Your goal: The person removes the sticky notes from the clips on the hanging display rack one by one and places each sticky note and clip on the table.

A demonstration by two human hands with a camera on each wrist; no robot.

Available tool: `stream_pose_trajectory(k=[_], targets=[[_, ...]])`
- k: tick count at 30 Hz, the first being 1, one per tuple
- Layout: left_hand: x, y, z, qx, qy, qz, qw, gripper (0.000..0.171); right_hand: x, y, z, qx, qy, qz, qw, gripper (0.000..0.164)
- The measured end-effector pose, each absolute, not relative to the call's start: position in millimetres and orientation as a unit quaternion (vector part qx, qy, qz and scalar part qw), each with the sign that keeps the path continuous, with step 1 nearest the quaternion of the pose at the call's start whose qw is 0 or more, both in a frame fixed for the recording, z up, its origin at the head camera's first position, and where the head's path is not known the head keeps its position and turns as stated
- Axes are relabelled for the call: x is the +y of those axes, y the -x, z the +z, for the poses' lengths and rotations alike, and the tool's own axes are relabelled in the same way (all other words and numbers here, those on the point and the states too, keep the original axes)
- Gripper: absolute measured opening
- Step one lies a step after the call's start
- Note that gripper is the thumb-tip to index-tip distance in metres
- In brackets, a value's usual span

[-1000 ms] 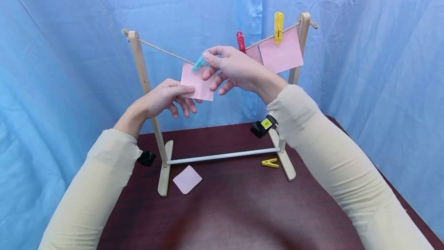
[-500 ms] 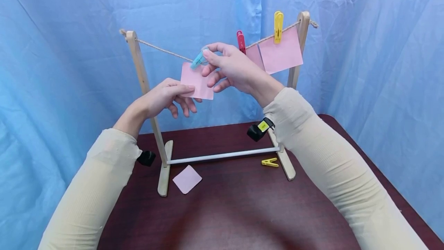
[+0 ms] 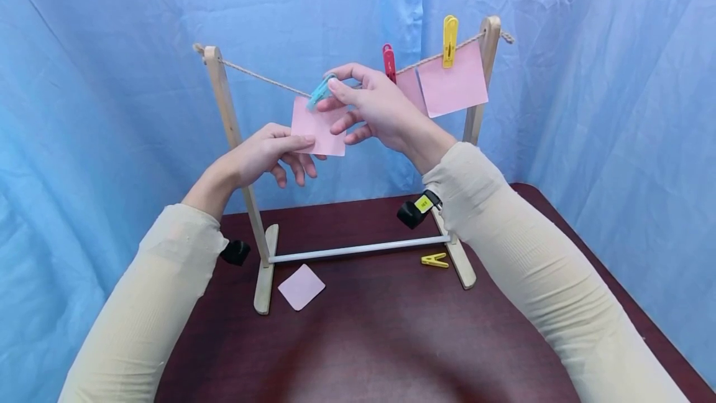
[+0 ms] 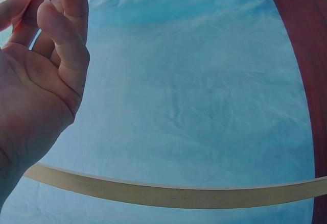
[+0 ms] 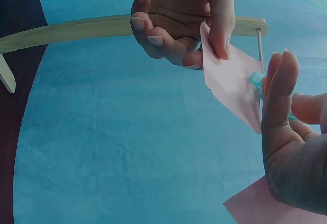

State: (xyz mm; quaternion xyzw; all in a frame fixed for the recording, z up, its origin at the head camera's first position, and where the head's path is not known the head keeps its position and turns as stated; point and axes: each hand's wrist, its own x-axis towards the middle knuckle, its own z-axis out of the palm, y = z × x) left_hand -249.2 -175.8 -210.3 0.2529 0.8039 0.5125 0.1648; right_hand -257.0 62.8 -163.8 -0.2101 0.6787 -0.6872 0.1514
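Observation:
Between thumb and fingers, my left hand (image 3: 268, 151) pinches a pink paper square (image 3: 316, 129) by its lower left part. The square's top edge meets the rope (image 3: 263, 78). My right hand (image 3: 375, 101) pinches a light-blue clothespin (image 3: 320, 92), whose tip is at the paper's top edge by the rope. In the right wrist view the clothespin (image 5: 256, 79) shows at the paper's edge, partly behind my right fingers. Further right on the rope, a red clothespin (image 3: 389, 62) and a yellow clothespin (image 3: 450, 42) hold pink paper squares (image 3: 453, 83).
A wooden stand carries the rope between its left post (image 3: 226, 104) and right post (image 3: 475, 120), with a white bar (image 3: 358, 249) low down. On the dark red table (image 3: 358, 341) lie another pink paper square (image 3: 301, 287) and a yellow clothespin (image 3: 435, 260). Blue curtains (image 3: 302, 11) hang behind.
My right hand has shifted slightly up and left with the light-blue clothespin. My left hand keeps pinching the paper square in nearly the same place.

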Motion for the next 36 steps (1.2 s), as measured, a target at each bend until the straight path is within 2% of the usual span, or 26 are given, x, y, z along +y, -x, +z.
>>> stream_pose_trajectory(k=[6, 19, 36], targets=[[-176.6, 250.6, -210.9, 0.807, -0.255, 0.509, 0.157, 0.038, 63.6, 256.6, -164.4, 0.676, 0.212, -0.691, 0.144, 0.039], [-176.6, 252.4, -210.6, 0.810, -0.249, 0.510, 0.147, 0.041, 62.8, 257.8, -166.8, 0.664, 0.215, -0.704, 0.133, 0.040], [-175.8, 251.3, -210.9, 0.808, -0.243, 0.516, 0.148, 0.041, 64.7, 257.1, -172.3, 0.626, 0.235, -0.736, 0.106, 0.032]])
